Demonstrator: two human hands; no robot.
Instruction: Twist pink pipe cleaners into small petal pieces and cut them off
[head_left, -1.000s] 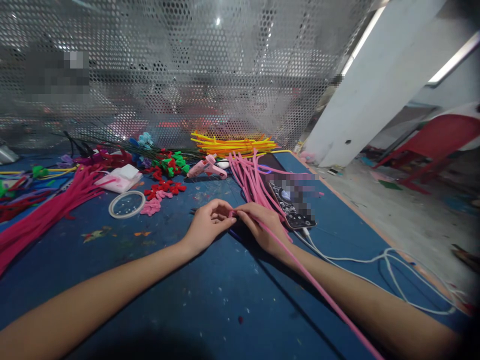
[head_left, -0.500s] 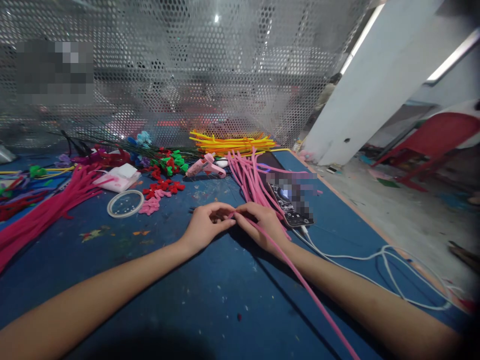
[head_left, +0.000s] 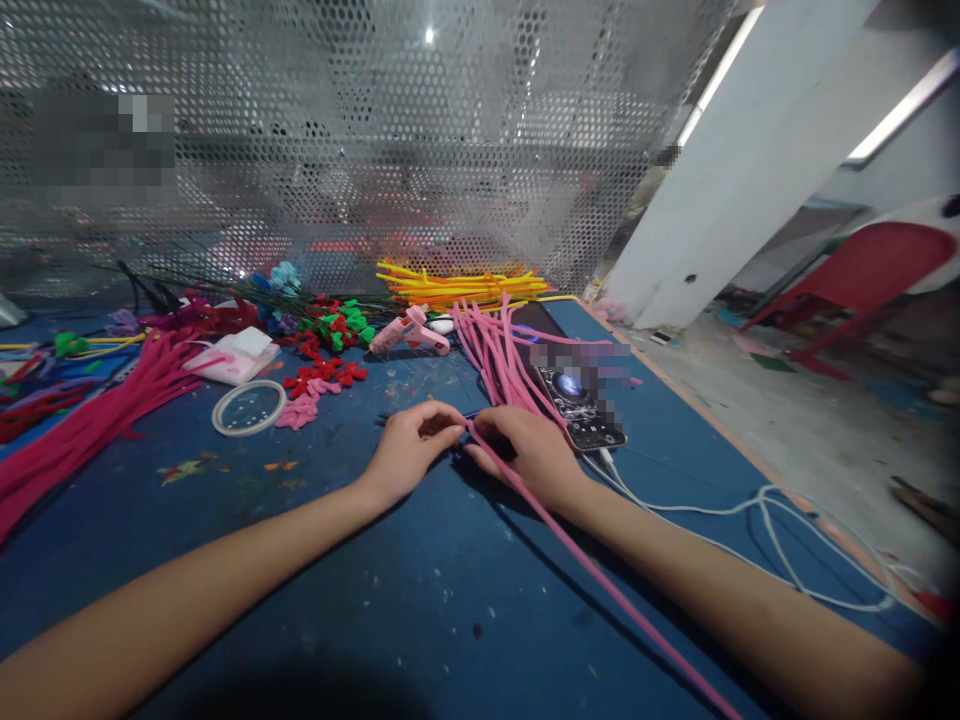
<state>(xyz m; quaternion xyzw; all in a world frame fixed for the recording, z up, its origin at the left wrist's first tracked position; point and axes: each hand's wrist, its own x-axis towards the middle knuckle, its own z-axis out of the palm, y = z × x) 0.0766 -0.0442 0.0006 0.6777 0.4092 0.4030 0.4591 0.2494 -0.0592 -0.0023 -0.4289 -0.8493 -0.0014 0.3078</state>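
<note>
Near the middle of the table, my left hand pinches the end of a long pink pipe cleaner between thumb and fingertips. From there the pipe cleaner crosses over my right hand and runs down to the lower right edge of the view. My right thumb and forefinger stand apart, close to the pinched end, and its other fingers are partly hidden. A thin dark blue piece shows between the hands; its kind cannot be made out. Just beyond my right hand lies a bundle of pink pipe cleaners.
A phone with a white cable lies right of the hands. Behind are a pink glue gun and yellow pipe cleaners. Leftward lie a tape ring, red flower shapes and dark pink pipe cleaners. Perforated mesh stands behind.
My right thumb and forefinger have parted from the pinched end of the pipe cleaner. Its trailing length has shifted slightly right. The left hand has barely moved.
</note>
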